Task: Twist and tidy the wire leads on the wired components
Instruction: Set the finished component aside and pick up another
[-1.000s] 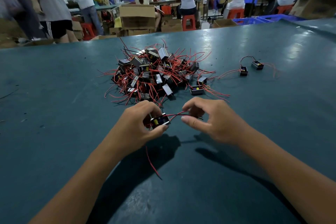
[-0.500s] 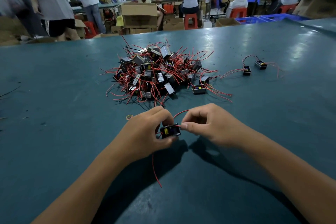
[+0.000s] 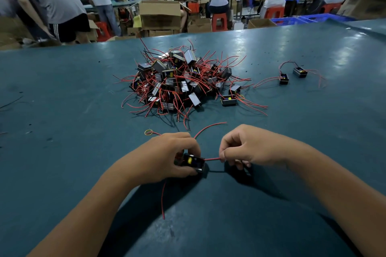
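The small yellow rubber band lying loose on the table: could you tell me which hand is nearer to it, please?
Left. The left hand, gripping the black component, lies just below and right of the yellow rubber band; the right hand, pinching the red wire lead, is farther right.

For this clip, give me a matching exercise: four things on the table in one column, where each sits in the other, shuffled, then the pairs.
Things:
1. held component
2. pile of wired components
3. rubber band
4. two separate components

Places:
A. far right on the table, apart from the heap
B. gripped in the left hand, one red lead pinched by the right hand
C. middle of the table, beyond both hands
D. lying flat just beyond the left hand

Pairs: 1-B, 2-C, 3-D, 4-A
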Motion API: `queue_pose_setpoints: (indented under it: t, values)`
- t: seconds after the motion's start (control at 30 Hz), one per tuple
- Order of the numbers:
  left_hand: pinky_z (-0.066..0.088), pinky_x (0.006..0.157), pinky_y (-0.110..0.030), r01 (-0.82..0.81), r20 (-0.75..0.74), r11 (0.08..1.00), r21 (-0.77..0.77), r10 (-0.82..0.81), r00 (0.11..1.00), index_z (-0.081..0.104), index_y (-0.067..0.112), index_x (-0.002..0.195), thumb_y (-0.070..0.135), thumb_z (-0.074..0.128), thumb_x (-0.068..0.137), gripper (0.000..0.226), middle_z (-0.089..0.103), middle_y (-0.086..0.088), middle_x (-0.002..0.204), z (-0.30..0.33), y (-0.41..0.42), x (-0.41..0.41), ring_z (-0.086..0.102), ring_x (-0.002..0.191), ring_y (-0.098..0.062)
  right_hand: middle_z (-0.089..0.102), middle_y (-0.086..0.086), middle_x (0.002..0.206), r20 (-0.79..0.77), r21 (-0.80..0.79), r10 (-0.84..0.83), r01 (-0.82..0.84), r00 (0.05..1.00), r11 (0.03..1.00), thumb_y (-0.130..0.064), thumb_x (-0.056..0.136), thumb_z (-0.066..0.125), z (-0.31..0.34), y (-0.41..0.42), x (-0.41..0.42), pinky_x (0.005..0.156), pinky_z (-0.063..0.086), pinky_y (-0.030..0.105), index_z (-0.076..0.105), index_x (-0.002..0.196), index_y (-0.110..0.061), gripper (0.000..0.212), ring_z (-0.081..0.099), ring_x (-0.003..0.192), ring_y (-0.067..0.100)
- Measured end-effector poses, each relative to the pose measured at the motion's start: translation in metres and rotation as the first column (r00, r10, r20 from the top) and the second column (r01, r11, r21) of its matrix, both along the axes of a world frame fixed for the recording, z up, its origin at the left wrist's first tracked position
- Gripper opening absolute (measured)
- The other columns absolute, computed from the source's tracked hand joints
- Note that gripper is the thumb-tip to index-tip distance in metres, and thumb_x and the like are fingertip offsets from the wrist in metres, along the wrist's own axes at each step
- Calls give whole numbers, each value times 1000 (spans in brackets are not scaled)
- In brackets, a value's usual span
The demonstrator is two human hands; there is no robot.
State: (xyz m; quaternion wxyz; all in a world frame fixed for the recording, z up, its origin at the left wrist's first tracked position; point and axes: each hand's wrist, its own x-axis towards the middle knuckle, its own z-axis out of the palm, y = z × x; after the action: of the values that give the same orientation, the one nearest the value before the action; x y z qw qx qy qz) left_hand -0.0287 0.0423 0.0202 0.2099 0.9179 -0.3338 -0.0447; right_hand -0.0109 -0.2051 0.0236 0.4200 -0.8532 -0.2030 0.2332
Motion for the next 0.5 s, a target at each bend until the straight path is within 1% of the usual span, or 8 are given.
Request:
queue_pose_setpoints:
  t: [0.1, 0.2, 0.27, 0.37, 0.43, 0.5]
  values:
    - [48, 81, -28, -13, -22, 1000, 10, 14, 1000, 63, 35, 103, 43, 77, 82, 26, 56, 21, 100, 0, 4, 1, 56, 93, -3, 65, 1, 63, -51, 4, -8, 8, 999, 1000, -11, 87, 61, 1, -3, 0, 50, 43, 23, 69, 75, -13, 15, 60, 54, 13]
    - [46, 79, -23, -19, -29, 1000, 18, 20, 999, 64, 35, 101, 43, 78, 81, 26, 58, 20, 98, 1, 5, 2, 56, 92, -2, 64, 2, 63, -78, 2, -12, 13, 997, 1000, -10, 88, 60, 3, -8, 2, 50, 42, 23, 69, 76, -10, 14, 59, 54, 14]
    - [43, 79, -19, -23, -33, 1000, 21, 23, 999, 65, 34, 100, 42, 80, 80, 26, 58, 20, 95, 1, 8, 3, 56, 90, -1, 63, 2, 62, -88, -5, -16, 16, 996, 1000, -11, 89, 61, 3, -11, 2, 50, 42, 24, 68, 76, -9, 14, 59, 53, 14]
    - [42, 75, -13, -30, -67, 999, 28, 32, 997, 67, 34, 100, 41, 82, 79, 27, 61, 19, 93, 3, 11, 4, 57, 88, 0, 63, 1, 63, -91, -16, -3, 2, 996, 1000, -17, 92, 63, 4, -14, 2, 50, 41, 22, 66, 74, -12, 19, 59, 55, 13]
    - [43, 78, -14, -29, -57, 999, 37, 31, 998, 67, 34, 101, 48, 79, 79, 29, 61, 19, 95, 4, 11, 3, 57, 91, 0, 64, 2, 67, -89, -16, 12, -14, 996, 1000, -20, 93, 63, 4, -15, 2, 52, 42, 22, 66, 75, -12, 19, 59, 57, 13]
    - [43, 81, -14, -39, -22, 999, -24, 39, 999, 66, 33, 103, 57, 71, 81, 33, 60, 21, 100, 5, 7, 0, 55, 96, -2, 64, 3, 68, -78, -8, 29, -30, 996, 1000, -22, 94, 63, 4, -14, 2, 54, 43, 24, 66, 77, -13, 20, 60, 59, 13]
